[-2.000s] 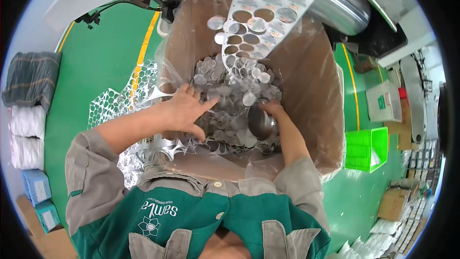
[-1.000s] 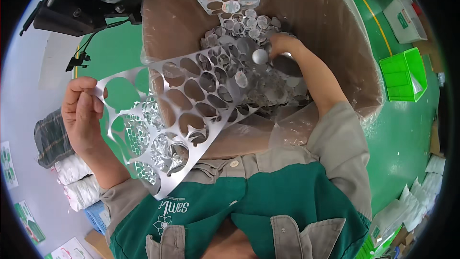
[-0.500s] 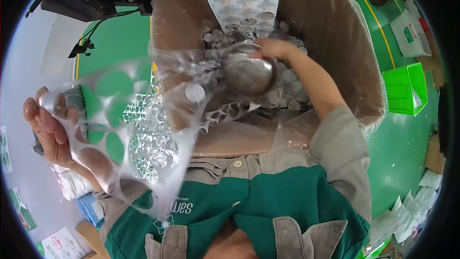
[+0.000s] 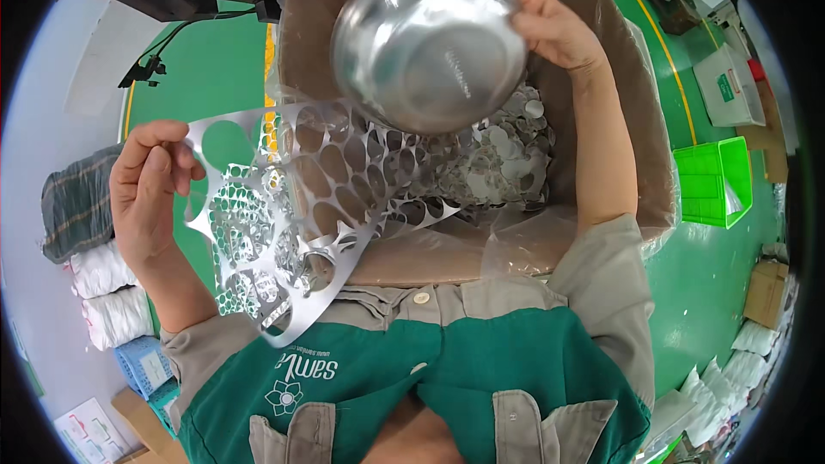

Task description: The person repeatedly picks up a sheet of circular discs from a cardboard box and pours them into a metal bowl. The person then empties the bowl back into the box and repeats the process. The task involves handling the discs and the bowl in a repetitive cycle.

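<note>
Head view: punched sheet [image 4: 318,198] was gripped by left hand [image 4: 150,193], steel bowl [image 4: 430,47] by right hand [image 4: 550,26]; box [image 4: 601,103] of discs [image 4: 498,155] partly hidden behind.

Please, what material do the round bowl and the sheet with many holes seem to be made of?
The bowl in the right hand looks like polished metal, probably steel: it mirrors the light. The punched sheet in the left hand looks like thin silvery foil or plastic film: glossy and bending; which one is unclear.

Bright, even light (bowl [image 4: 430,47] glare), fisheye-bent edges
</note>
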### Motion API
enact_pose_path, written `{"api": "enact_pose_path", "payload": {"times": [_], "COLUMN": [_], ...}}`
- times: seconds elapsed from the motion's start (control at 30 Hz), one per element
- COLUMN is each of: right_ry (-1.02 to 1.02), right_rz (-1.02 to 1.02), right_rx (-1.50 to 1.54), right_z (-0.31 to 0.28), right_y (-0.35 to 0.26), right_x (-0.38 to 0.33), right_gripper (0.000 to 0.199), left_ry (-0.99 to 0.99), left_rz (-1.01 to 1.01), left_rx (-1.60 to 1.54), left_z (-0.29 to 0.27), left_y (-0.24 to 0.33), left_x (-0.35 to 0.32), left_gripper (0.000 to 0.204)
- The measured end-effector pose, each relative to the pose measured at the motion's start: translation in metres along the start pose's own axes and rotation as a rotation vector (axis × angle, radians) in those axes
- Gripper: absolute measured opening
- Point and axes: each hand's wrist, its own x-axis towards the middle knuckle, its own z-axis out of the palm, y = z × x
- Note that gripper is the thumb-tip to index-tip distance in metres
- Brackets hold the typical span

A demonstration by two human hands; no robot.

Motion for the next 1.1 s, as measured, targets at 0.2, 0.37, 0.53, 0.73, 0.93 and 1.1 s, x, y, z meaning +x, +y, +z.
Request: {"api": "enact_pose_path", "payload": {"times": [0.2,0.37,0.53,0.73,0.93,1.1], "right_ry": [0.810,0.170,-0.109,0.033,-0.064,-0.175], "right_rz": [-0.044,1.012,0.753,-0.177,0.376,0.851], "right_rx": [0.320,-1.373,-1.366,0.169,0.109,-1.465], "right_z": [-0.082,-0.072,-0.036,0.001,0.014,-0.028], "right_y": [0.160,0.240,0.106,-0.005,0.101,0.219], "right_x": [-0.030,-0.083,-0.027,-0.009,0.009,-0.048], "right_gripper": [0.055,0.052,0.058,0.043,0.052,0.035], "left_ry": [0.096,0.004,-0.101,0.107,0.317,0.694], "left_rz": [0.056,0.025,0.082,0.135,0.302,0.040], "left_rx": [-0.138,-0.179,-0.217,-0.113,-0.100,0.190], "left_z": [-0.006,-0.002,0.015,0.012,-0.042,-0.231], "left_y": [-0.003,-0.007,0.000,0.043,0.068,0.047], "left_x": [0.013,0.018,0.024,0.023,-0.013,-0.090], "left_gripper": [0.026,0.028,0.034,0.043,0.047,0.049]}}
